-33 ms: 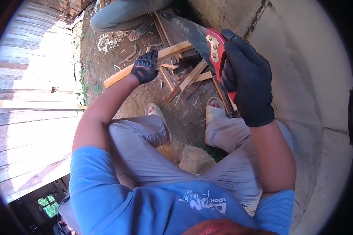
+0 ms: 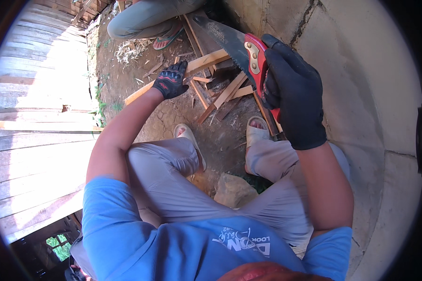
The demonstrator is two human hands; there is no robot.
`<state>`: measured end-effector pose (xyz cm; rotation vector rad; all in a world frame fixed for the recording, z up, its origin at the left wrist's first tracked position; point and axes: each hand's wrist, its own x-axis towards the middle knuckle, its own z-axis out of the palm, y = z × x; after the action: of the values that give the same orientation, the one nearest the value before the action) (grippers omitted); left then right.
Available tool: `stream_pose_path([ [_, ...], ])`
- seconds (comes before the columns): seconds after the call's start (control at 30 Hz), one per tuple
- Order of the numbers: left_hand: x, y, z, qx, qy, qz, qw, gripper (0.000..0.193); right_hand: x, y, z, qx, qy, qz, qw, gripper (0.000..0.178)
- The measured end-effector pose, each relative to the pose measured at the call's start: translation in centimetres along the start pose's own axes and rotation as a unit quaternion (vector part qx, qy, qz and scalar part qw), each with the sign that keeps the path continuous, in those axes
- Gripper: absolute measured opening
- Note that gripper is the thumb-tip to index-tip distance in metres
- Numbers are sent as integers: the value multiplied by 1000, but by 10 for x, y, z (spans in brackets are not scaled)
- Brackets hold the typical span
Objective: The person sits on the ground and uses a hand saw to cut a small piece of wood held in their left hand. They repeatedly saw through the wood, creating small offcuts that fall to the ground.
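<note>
In my right hand (image 2: 293,86), gloved in black, is the red handle of a hand saw (image 2: 225,37). The fingers are wrapped round the grip, and the toothed blade points up and left. My left hand (image 2: 171,80), in a black glove with red trim, lies across a long wooden strip (image 2: 204,62). Its thumb is on the near side and its fingers reach over the far side. The strip's right end sits close to the saw teeth; whether they touch, I cannot tell.
Several cut wood pieces (image 2: 231,90) lie in a pile between my feet and the strip. A concrete wall (image 2: 361,70) rises on the right. Another person's bent leg (image 2: 145,18) is at the top. A stone (image 2: 234,190) sits between my legs; weathered boards (image 2: 37,103) are at left.
My left hand has slid slightly to the left and down along the strip. The saw and my right hand have shifted a little to the left.
</note>
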<state>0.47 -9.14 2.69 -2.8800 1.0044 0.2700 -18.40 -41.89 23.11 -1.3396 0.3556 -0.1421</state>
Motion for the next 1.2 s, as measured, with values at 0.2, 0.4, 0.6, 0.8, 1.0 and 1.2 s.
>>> stream_pose_path([
  [0.2,-41,-8,-123,34,-330,-137,933,92,12,12,-5,-214,-6,-160,964,29],
  [0.4,-93,-10,-124,-117,-67,-230,964,88,26,31,-10,-235,-73,-267,932,36],
  [0.6,-88,-46,-90,-86,-79,-266,957,92,25,45,-13,-405,-94,-391,821,28],
  [0.8,-89,-80,-59,-66,-205,-290,932,89,14,32,-4,-330,-88,-231,911,25],
  [1.0,-88,-88,-50,-72,-209,-257,941,83,21,41,-7,-360,-89,-323,871,23],
  [1.2,-84,-61,-73,-16,-233,-213,949,77,20,38,-9,-309,-107,-273,905,26],
])
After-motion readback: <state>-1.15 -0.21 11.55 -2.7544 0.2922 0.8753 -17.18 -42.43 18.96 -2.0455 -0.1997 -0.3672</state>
